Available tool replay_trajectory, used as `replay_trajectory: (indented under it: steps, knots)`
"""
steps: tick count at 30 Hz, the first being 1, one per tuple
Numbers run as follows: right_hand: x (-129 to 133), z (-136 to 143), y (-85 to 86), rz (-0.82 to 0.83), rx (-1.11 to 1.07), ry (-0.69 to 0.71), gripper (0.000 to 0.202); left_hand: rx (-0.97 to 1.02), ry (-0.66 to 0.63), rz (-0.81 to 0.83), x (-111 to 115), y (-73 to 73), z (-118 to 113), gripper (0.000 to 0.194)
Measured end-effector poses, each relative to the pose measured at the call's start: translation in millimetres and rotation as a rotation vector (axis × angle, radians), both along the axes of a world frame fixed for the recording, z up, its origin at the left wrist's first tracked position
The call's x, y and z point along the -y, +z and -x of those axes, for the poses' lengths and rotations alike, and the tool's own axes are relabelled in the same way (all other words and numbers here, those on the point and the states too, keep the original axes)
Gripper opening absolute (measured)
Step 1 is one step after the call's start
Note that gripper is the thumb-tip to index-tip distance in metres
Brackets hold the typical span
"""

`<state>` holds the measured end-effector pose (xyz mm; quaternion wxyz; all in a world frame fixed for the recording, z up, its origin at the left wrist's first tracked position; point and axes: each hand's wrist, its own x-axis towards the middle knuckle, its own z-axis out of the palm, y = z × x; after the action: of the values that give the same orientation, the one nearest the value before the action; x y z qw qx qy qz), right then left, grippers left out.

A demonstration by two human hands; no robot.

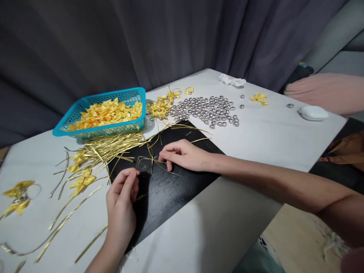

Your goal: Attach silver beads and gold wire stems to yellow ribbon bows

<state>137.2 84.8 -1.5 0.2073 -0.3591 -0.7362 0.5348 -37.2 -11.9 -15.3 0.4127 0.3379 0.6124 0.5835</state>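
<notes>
1 thin gold bow [152, 159] over the black mat [167, 203], between my 2 hands.
From my remote view, its narrow, shiny strands cross at 1 centre, with slim open loops to the left and a loose tail hanging down. My left hand [122, 203] pinches a loop's end; my right hand [184, 154] curls at the other side, and I can't tell whether it grips.
</notes>
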Motion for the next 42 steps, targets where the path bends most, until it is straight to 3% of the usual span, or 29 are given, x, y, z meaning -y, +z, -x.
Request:
replay_trajectory:
  steps: [3, 8, 10, 13, 19, 28, 34, 38, 42]
  knots:
    - [2, -1, -0.7, -0.088, 0.084, -0.006, 0.032, 0.001, 0.0, 0.001, 0, 0.8, -1, 0.018]
    - [6, 0, -2.3, -0.334, -0.052, -0.058, 0.03, -0.045, -0.032, 0.013, 1, 2.4, -3, 0.022]
    - [7, 1, -3.8, -0.369, -0.109, -0.021, 0.032, -0.077, -0.069, 0.024, 1, 2.0, -3, 0.023]
    - [9, 2, -4.8, -0.383, -0.179, 0.016, 0.018, -0.113, -0.123, 0.045, 1, 0.6, -3, 0.023]
    - [8, 3, 0.4, -0.205, -0.212, -0.119, 0.014, -0.13, -0.131, 0.062, 1, -0.5, -2, 0.024]
    - [2, 1, 3.1, -0.033, -0.246, -0.194, 0.014, -0.105, -0.095, 0.047, 0, 0.3, -2, 0.023]
    - [9, 4, 5.7, 0.014, -0.214, -0.103, 0.017, -0.145, -0.142, 0.06, 0, 0.4, -2, 0.022]
    - [12, 6, 8.8, -0.023, -0.137, -0.075, 0.006, -0.147, -0.149, 0.072, 0, 0.5, -3, 0.022]
    - [11, 5, 12.2, 0.174, -0.146, -0.059, 0.011, -0.139, -0.144, 0.073, 1, 0.2, -2, 0.023]
